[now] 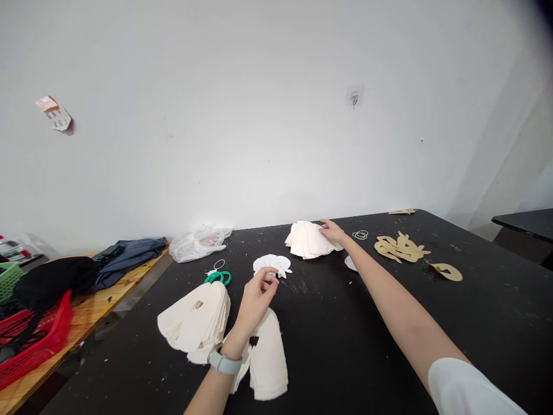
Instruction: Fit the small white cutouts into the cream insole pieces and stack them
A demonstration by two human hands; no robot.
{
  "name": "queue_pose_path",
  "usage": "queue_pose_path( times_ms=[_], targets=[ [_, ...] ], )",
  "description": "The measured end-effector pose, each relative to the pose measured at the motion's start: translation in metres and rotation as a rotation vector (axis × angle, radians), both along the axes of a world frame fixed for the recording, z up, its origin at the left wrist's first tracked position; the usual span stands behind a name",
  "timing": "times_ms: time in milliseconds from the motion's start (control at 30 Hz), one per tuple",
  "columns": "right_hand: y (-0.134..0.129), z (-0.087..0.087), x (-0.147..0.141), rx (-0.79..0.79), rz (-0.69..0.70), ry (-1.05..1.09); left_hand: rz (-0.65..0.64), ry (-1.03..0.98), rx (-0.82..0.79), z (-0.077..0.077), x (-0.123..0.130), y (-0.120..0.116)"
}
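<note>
My right hand (332,231) reaches to the far side of the table. Its fingers grip the right edge of a fanned pile of white cut-out pieces (306,241). My left hand (258,295), with a pale watch at the wrist, hovers nearer to me. Its fingers curl loosely, a gap shows before the thumb, and nothing is visible between them. Just beyond it lies a small fan of white pieces (271,263). Below the left hand is a folded stack of cream cut-outs (270,363), partly hidden by the wrist. A thicker cream stack (196,317) lies to its left.
Green-handled scissors (223,277) touch the thicker stack. A clear plastic bag (199,242) lies at the back left. Rubber bands (360,235) and tan cut-outs (400,248) are on the right. A white disc (350,263) is partly behind my right forearm. A red basket (56,331) stands at far left.
</note>
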State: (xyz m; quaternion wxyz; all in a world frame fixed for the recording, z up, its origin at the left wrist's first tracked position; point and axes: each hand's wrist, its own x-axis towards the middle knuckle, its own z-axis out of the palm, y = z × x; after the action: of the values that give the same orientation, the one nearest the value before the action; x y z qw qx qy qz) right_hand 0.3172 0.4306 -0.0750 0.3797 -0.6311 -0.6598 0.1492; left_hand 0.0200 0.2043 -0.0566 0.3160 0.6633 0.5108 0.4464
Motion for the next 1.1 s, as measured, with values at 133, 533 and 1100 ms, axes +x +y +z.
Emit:
queue_pose_path(
  times_ms=[133,533,1100],
  targets=[
    [-0.001,0.008,-0.001,0.088,-0.022,0.066,0.013,-0.014,0.001,-0.001,-0.004,0.002],
    [0.009,0.032,-0.038,0.177,0.135,0.031,-0.009,0.0,-0.008,0.002,-0.004,-0.001],
    [-0.127,0.012,0.022,0.242,0.336,-0.356,0.108,0.292,-0.009,0.012,-0.017,-0.002]
  ],
)
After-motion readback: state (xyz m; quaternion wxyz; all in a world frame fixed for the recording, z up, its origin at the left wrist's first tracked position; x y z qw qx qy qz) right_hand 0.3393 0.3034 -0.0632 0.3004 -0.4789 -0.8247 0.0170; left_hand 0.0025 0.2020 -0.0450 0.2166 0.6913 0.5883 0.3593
